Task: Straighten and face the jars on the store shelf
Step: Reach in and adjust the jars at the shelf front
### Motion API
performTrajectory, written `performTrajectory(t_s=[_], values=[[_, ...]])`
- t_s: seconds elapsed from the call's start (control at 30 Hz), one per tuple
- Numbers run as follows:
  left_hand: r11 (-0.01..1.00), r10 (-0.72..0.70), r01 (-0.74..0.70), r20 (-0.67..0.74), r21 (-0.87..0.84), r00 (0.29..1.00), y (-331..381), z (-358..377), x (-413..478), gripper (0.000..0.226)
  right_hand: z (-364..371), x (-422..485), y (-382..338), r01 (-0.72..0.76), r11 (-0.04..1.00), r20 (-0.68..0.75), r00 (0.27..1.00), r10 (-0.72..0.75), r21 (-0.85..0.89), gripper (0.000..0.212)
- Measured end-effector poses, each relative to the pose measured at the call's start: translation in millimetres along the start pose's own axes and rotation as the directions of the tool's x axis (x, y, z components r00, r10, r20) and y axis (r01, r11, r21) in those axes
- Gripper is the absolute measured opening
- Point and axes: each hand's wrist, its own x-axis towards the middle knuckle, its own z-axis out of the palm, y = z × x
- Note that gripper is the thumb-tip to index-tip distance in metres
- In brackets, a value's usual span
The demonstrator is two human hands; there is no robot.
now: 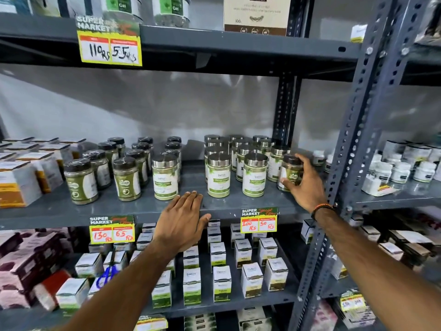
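Note:
Rows of jars stand on the middle grey shelf [143, 209]. Black-lidded jars of green powder [126, 179] fill the left part. Silver-lidded jars with white and green labels [254, 175] fill the middle and right, and one of them [165, 177] stands apart. My right hand [303, 185] grips a black-lidded jar [290, 172] at the right end of the silver-lidded group, beside the upright post. My left hand [182, 220] lies flat, fingers together, on the shelf's front edge just below the gap between the silver-lidded jars, holding nothing.
White and orange boxes [16, 180] stand at the shelf's left end. A slotted steel post [353, 144] rises right of my right hand. Small white boxes [218, 254] fill the shelf below. Price tags [259, 219] hang on the front edge. White tubs [403, 170] sit in the neighbouring rack.

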Motion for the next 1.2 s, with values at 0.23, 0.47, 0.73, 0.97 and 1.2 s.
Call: performTrajectory(t_s=[0.23, 0.47, 0.73, 0.97, 1.2], values=[[1.000, -0.001, 0.001, 0.011, -0.002, 1.000, -0.2, 0.2, -0.7, 0.070, -0.4, 2.9, 3.2, 0.012, 0.999, -0.007, 1.000, -0.011, 0.049, 0.088], [1.000, 0.023, -0.022, 0.058, -0.011, 0.998, -1.9, -11.1, -3.4, 0.077, -19.6, -8.2, -26.0, 0.104, 0.993, -0.060, 0.993, -0.100, 0.061, 0.085], [1.000, 0.010, -0.010, -0.005, -0.009, 1.000, -23.3, -59.7, -27.0, 0.081, -28.3, -30.3, -106.7, 0.237, 0.969, -0.053, 0.971, -0.234, 0.069, 0.084], [0.997, -0.065, 0.066, -0.034, 0.046, 0.997, -98.0, -91.2, -74.7, 0.078, 18.5, -58.2, -183.7, 0.322, 0.937, -0.020, 0.946, -0.322, 0.136, 0.083], [0.977, -0.205, 0.205, -0.011, 0.065, 0.979, -181.8, -95.3, -129.8, 0.076, 72.2, -84.5, -217.7, 0.317, 0.926, 0.033, 0.944, -0.330, 0.204, 0.083]])
